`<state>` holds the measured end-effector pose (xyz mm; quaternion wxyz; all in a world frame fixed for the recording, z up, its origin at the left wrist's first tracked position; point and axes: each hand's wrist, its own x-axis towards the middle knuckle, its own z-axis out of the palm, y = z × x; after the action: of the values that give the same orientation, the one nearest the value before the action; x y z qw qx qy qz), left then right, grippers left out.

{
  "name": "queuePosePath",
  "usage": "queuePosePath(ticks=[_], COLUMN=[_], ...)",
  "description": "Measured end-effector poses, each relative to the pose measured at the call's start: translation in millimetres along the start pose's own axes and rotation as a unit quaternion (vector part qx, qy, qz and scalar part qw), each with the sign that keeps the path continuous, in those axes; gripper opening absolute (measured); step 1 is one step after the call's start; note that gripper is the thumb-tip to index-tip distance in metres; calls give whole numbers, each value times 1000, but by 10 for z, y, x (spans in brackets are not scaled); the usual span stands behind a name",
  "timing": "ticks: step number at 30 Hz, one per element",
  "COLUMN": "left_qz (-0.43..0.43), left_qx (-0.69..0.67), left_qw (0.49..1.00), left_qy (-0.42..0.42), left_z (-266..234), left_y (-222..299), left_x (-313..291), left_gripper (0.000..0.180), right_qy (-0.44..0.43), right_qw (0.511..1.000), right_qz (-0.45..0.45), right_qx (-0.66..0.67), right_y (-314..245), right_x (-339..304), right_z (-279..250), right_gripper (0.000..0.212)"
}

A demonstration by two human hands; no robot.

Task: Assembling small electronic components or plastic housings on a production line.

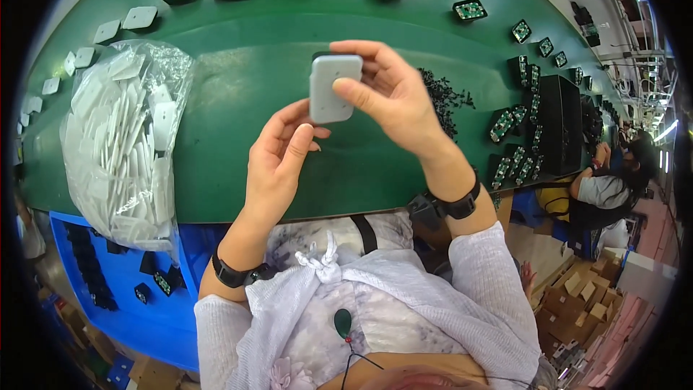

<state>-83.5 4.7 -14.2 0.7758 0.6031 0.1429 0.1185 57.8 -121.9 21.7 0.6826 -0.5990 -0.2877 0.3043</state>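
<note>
Right hand (393,94): clamped on the white-topped case (329,97) above my bench (231,173).
Left hand (276,161): loosely curled beside it; I can't tell whether it grips.
Case step: I'm apparently closing it.
Case next: probably even pressure, edges aligned.

The left forearm (244,242) and right forearm (444,170) come up from below, slanting inward. The right hand (390,97), higher, grips with its thumb (357,95) pressed in front, fingers (375,52) bent behind. The left hand (280,157) is lower, its thumb pointing up, fingers loosely curled.
</note>
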Motion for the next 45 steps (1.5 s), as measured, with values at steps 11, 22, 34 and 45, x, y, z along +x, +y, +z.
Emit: queuePosePath(ticks=[11, 22, 34, 45], left_qz=[-24, -1, 63, 136], left_qx=[-43, -21, 128, 547], left_qw=[999, 999, 980, 708], left_qy=[12, 33, 138, 425], left_z=[61, 93, -497, -1569], left_y=[158, 160, 183, 809], left_x=[149, 120, -102, -335], left_gripper=[32, 26, 33, 13], right_qy=[-22, -10, 13, -230], right_qw=[1000, 999, 910, 866], right_qz=[10, -18, -168, 89], right_qx=[4, -46, -378, -435], right_y=[-61, -45, -192, -89], right_x=[82, 61, 1642, 2484], right_z=[74, 135, -721, -1154], right_gripper=[42, 42, 39, 37])
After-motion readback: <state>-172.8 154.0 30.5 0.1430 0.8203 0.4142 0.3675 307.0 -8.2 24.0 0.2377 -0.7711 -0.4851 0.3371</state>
